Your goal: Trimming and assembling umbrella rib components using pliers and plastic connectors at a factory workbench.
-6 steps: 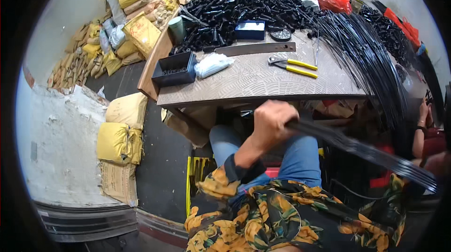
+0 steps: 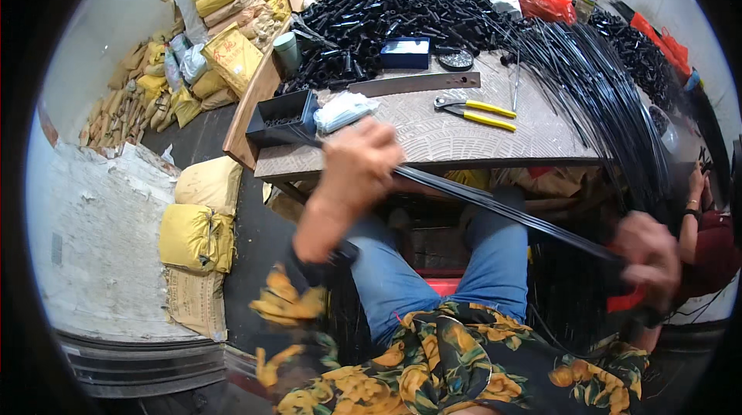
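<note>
A bundle of long, thin black rods (image 2: pixel 498 210) slants across my lap in front of the table edge. My left hand (image 2: pixel 359 161) is closed round it near its upper left end, with a short stub showing past the fist by the dark parts box (image 2: pixel 283 123). At the lower right end, my right hand (image 2: pixel 649 254) is curled against the rods; motion blurs its fingers. Beyond the left hand, a white plastic-wrapped packet (image 2: pixel 345 110) lies on the table. Yellow-handled pliers (image 2: pixel 475 111) rest on the tabletop to its right.
A big heap of short black tubes (image 2: pixel 410 9) covers the table's back. More long black rods (image 2: pixel 595 83) hang over its right side. A flat metal bar (image 2: pixel 413 84), a blue box (image 2: pixel 405 52) and a round tin (image 2: pixel 456 59) lie between. Another person's arm (image 2: pixel 692 210) is at far right.
My left hand has moved left and up with the bundle, toward the parts box. The right hand has come inward from the far right onto the bundle's lower end.
</note>
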`<state>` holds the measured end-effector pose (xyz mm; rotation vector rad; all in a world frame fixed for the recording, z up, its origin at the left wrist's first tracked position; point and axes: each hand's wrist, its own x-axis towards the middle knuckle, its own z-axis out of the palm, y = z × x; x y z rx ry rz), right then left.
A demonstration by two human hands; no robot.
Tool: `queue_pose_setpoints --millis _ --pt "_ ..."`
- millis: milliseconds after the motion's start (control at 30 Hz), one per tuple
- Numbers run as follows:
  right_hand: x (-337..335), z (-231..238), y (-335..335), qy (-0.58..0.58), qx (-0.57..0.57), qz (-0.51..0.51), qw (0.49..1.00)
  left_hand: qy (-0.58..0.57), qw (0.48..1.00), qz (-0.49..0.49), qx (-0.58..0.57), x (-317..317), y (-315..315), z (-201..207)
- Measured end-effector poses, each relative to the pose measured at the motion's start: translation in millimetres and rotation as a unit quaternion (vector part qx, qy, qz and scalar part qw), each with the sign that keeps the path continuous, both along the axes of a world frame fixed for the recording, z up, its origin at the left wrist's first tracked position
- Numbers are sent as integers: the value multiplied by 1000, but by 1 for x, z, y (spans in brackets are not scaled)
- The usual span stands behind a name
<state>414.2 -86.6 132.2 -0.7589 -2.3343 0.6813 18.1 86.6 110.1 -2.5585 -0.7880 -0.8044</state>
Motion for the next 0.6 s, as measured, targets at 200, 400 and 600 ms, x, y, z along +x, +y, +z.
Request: queue_pose_setpoints --millis 200,400,600 --pt "-129 -305 82 -181 -264 26 947 404 915 -24 -5 6 35 -48" --pt "-198 -349 70 -285 -450 91 841 416 872 -222 -130 50 -2 -102" --pt "-188 -234 100 127 -474 21 871 412 860 -272 -128 65 -15 -106"
